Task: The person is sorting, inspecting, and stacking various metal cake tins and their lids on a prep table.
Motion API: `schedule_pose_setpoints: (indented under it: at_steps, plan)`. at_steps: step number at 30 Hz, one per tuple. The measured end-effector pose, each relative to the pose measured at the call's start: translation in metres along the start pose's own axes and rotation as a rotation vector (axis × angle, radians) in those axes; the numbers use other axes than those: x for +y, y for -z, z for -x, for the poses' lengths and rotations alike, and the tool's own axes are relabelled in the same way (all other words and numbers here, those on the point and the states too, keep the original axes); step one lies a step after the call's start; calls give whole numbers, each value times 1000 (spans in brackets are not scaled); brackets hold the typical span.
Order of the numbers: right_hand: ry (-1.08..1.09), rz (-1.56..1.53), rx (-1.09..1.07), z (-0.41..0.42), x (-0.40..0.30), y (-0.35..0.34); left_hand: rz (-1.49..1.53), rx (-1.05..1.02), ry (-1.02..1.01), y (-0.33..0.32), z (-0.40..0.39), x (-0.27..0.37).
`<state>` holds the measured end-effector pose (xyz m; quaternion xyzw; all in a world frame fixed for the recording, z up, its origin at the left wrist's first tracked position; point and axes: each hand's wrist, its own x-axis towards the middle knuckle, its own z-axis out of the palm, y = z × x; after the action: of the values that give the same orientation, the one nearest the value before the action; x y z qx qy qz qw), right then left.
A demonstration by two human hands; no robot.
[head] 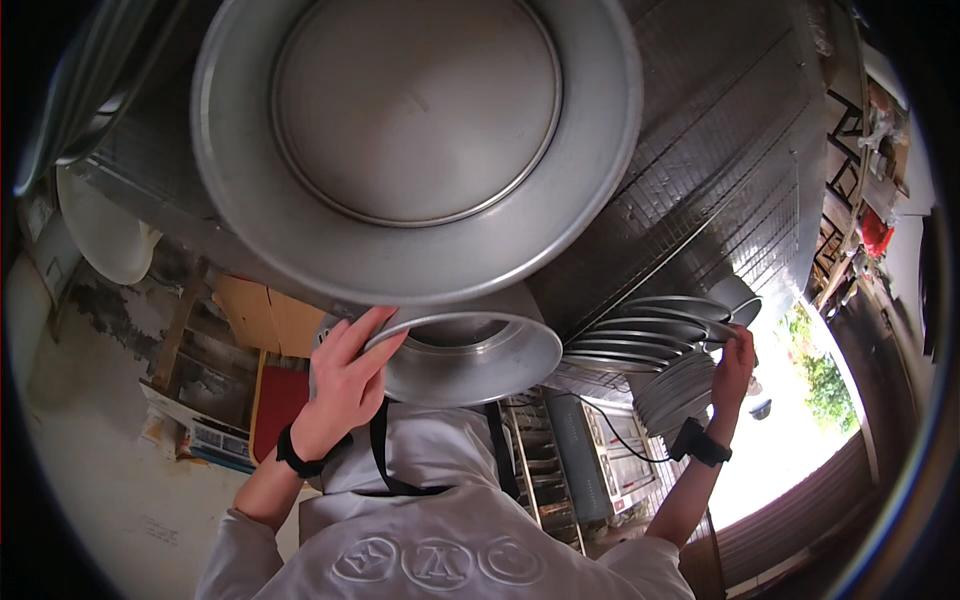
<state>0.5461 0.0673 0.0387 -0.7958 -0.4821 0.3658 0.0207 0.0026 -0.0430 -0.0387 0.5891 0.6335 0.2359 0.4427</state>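
Observation:
My left hand (341,382) grips the rim of a round metal pan (480,375), tilted in front of my body. Right above it, a larger-looking round metal pan (420,112) with a flared wall and a flat disc base fills the top of the view and hides part of the tilted one. Out to the right, my right hand (733,367) has its fingers closed at the edge of a row of leaning metal pans (637,337). Its fingertips are partly hidden against the bright doorway. Below these pans is a stack of thin round metal pieces (675,394).
A metal worktop (720,135) carries wire racks (675,217). To the left are a white round container (105,225), a cardboard piece (262,311) and wooden shelving (210,352). A grey appliance (581,457) with a black cable stands at lower right, near a bright doorway (787,465).

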Motion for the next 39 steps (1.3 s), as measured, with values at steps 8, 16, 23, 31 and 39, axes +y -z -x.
schedule_pose_setpoints:
  at_steps: [8,16,23,31,39]
  plan:
    - [-85,-74,87,6,-13,-6,-72,-62,-2,-1,7,-11]
    - [-135,-131,8,2,3,-2,-130,-78,14,-4,11,-8]
    - [58,283,-94,2,1,-8,-122,-60,4,-5,11,-7]
    - [329,472,120,5,-29,-28,-61,-48,-34,-7,-1,-1]
    - [326,444,202,-1,-14,-32,-122,20,-109,-11,-10,3]
